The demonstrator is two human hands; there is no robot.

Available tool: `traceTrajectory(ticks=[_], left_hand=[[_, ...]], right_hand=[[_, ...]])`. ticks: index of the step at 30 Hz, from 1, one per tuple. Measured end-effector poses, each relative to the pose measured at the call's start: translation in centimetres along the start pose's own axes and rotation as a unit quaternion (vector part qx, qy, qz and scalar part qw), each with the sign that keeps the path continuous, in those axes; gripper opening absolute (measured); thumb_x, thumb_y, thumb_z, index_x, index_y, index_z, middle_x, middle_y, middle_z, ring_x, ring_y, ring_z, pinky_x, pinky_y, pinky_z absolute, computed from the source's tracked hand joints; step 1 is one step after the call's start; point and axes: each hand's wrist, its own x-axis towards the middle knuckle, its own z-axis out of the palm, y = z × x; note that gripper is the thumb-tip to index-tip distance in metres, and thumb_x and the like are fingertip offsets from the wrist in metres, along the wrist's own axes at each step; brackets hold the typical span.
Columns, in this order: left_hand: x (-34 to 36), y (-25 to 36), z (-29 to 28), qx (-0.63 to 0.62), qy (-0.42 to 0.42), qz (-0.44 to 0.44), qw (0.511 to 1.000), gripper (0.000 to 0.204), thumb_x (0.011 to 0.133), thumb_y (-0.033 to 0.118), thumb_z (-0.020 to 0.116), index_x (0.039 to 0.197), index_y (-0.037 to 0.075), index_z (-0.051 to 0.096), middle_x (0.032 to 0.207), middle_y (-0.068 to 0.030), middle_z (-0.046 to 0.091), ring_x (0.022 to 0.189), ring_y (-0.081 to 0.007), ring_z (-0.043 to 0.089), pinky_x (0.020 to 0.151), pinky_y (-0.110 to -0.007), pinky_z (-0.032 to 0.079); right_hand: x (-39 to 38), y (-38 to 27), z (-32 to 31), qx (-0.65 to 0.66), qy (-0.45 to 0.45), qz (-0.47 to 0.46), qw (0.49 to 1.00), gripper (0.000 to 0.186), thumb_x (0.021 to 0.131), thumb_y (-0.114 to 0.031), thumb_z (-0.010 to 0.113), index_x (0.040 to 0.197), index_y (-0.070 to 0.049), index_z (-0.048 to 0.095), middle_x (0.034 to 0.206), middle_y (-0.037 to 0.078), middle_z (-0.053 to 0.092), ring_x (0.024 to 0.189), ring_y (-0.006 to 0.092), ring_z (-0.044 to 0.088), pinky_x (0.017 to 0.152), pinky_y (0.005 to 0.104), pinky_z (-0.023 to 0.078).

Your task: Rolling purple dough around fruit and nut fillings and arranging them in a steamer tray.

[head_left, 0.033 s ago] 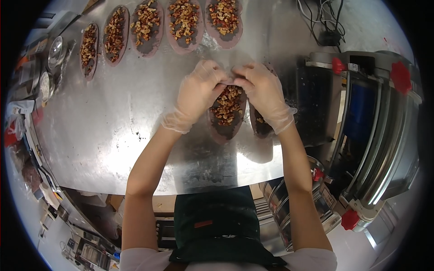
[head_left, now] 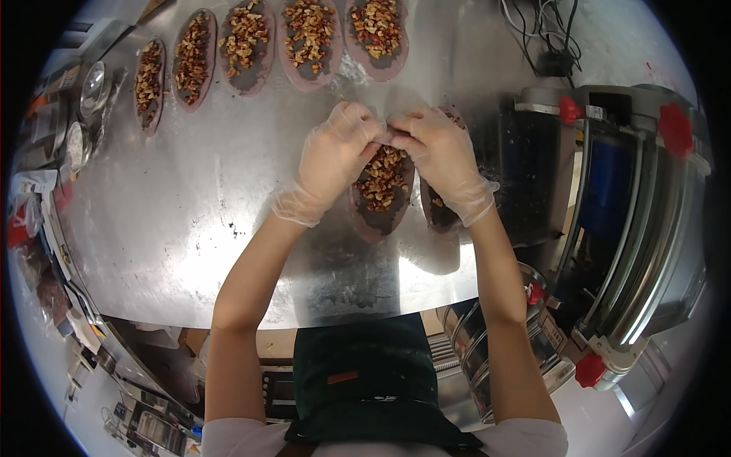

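Note:
An oval of purplish dough (head_left: 383, 199) topped with chopped nuts and dried fruit lies on the steel table (head_left: 190, 221) in front of me. My left hand (head_left: 335, 156) and my right hand (head_left: 442, 160), both in thin clear gloves, pinch its far end together between their fingertips. A second dough oval (head_left: 438, 215) lies just to the right, partly under my right wrist. Along the table's far edge sits a row of several more topped ovals (head_left: 308, 34), laid flat and open.
A large steel machine with red knobs (head_left: 632, 213) stands close on the right. Black cables (head_left: 548, 38) lie at the far right corner. Small bowls and containers (head_left: 87, 91) crowd the left edge. Steel pots (head_left: 487, 335) sit below the table's near edge.

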Motion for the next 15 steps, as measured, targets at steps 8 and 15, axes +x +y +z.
traceTrajectory(ticks=[8,15], left_hand=[[0.3,0.8,-1.2,0.028,-0.045,-0.033,0.998,0.04,0.081,0.008,0.076,0.12,0.009,0.068,0.11,-0.0084,0.064,0.098,-0.0334,0.063,0.081,-0.043,0.054],[-0.5,1.1,-1.1,0.019,-0.088,-0.002,0.996,0.049,0.078,0.012,0.079,0.124,0.009,0.064,0.109,-0.0088,0.063,0.099,-0.0329,0.063,0.082,-0.04,0.054]], right_hand=[[-1.0,-0.2,0.7,-0.055,0.021,-0.074,0.995,0.023,0.082,-0.011,0.075,0.103,-0.005,0.069,0.108,0.01,0.066,0.101,0.0332,0.062,0.081,0.0427,0.052],[-2.2,-0.8,0.2,0.011,0.061,-0.041,0.997,0.03,0.079,-0.01,0.077,0.106,-0.005,0.066,0.11,0.01,0.065,0.097,0.0328,0.06,0.084,0.0429,0.05]])
